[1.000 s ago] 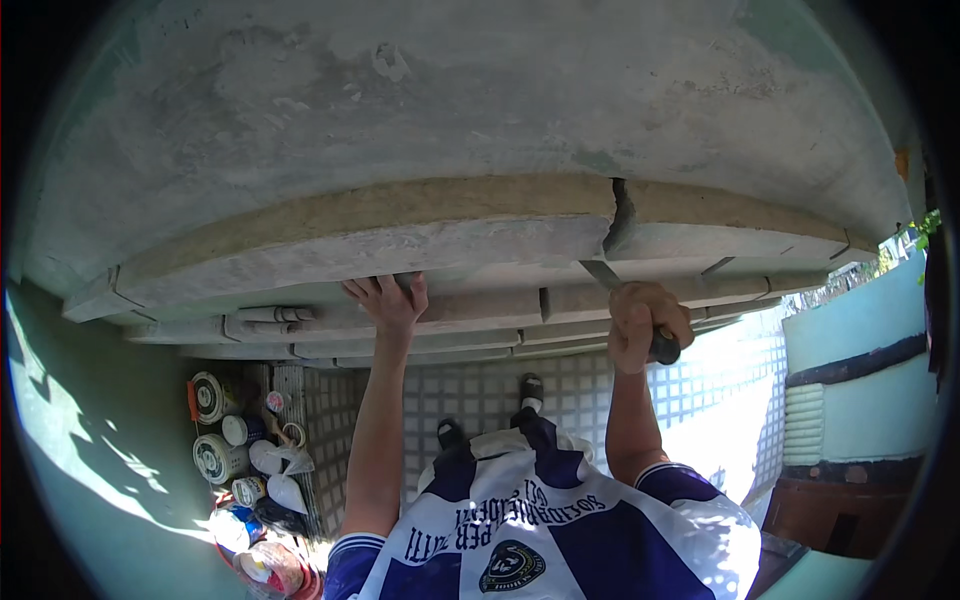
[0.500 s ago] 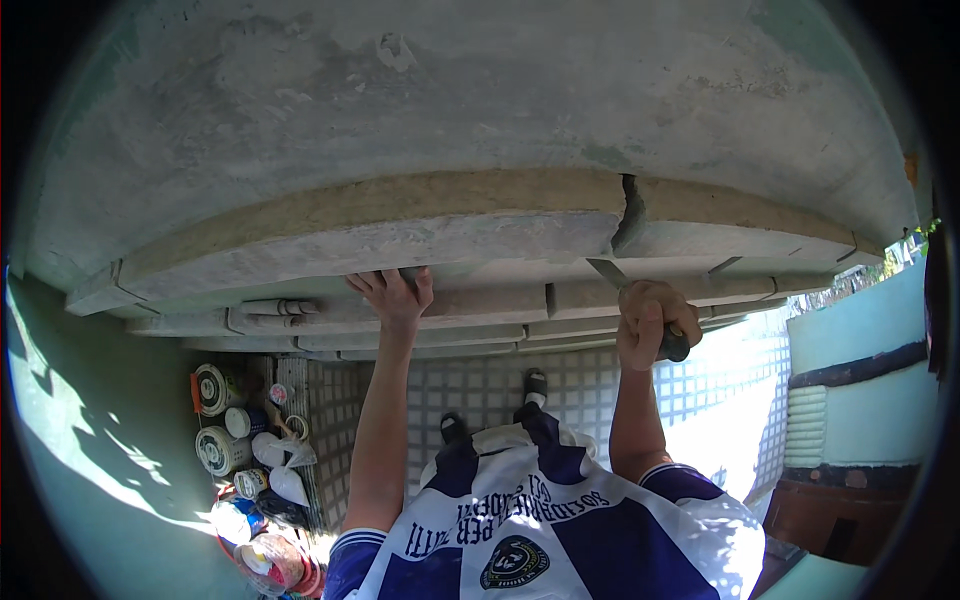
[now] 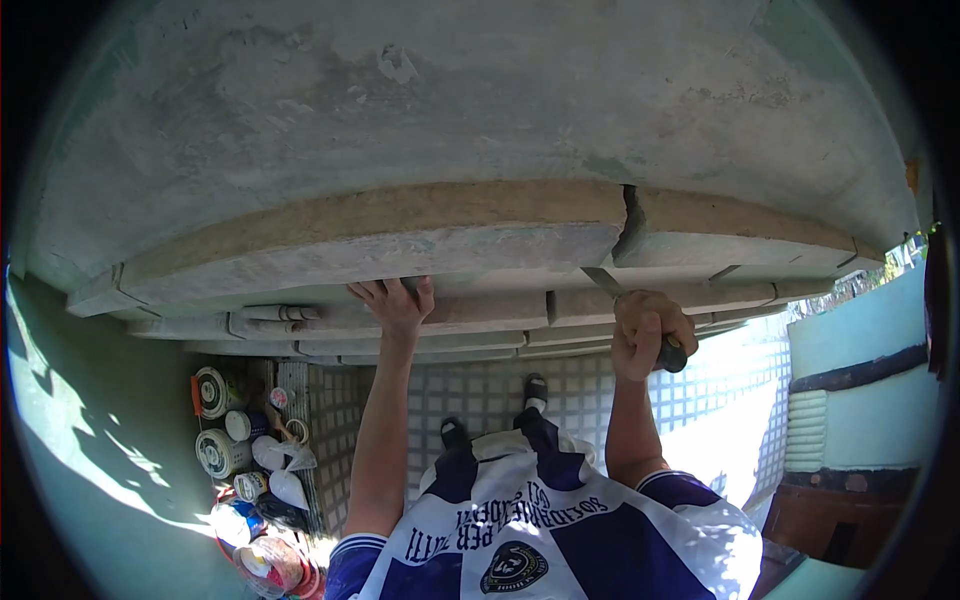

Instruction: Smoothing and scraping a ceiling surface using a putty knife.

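My right hand point(image 3: 652, 328) is closed round the dark handle point(image 3: 672, 354) of a tool with a flat, narrow metal blade point(image 3: 602, 280). The blade points up and left, and its tip is at the pale surface under the upper ledge point(image 3: 480, 240), below a dark broken gap in that ledge. My left hand point(image 3: 397, 306) lies against the shelf-like course below the ledge, fingers spread and thumb apart. A small dark grey patch shows between thumb and fingers; whether it is an object or shadow I cannot tell.
Several stepped grey courses point(image 3: 430, 350) run across below the ledge. At lower left, tubs point(image 3: 222, 453), bags and a red-rimmed bucket point(image 3: 312, 583) stand by the green wall point(image 3: 100, 440). A tiled floor point(image 3: 480, 390) lies under my feet, sunlit at right near a blue wall point(image 3: 860, 400).
The right hand and the blade have shifted slightly left and down. The left hand stays in place on the course; the whole view has tilted a little.
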